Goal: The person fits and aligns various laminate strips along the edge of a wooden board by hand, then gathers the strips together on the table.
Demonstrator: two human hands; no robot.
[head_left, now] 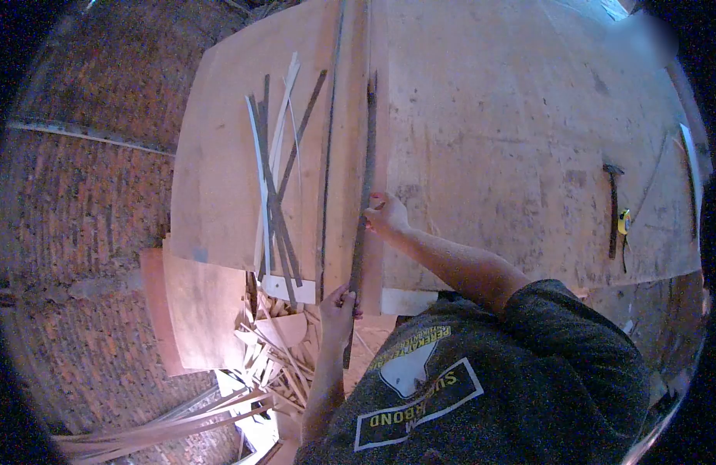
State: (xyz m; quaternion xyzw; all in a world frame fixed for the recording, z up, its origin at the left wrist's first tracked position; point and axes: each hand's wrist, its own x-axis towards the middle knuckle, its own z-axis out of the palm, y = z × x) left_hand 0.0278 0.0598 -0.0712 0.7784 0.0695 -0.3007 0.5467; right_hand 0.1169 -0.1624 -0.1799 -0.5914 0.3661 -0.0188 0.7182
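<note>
A long, thin dark strip (365,170) runs lengthwise over the seam area of the wooden worktable (482,116). Near the table's front edge my left hand (339,304) grips the strip with bent fingers, and the strip's near end sticks out past it. Farther up, my right hand (386,215) has its fingers closed on the same strip. To the left, several loose dark and pale strips (274,186) lie crossed on the board.
On the right of the table lie a hammer (613,209) and a yellow tape measure (624,222). Wood offcuts (284,356) are piled below the front edge. Long slats (172,425) extend at the lower left, beside a brick surface (79,201).
</note>
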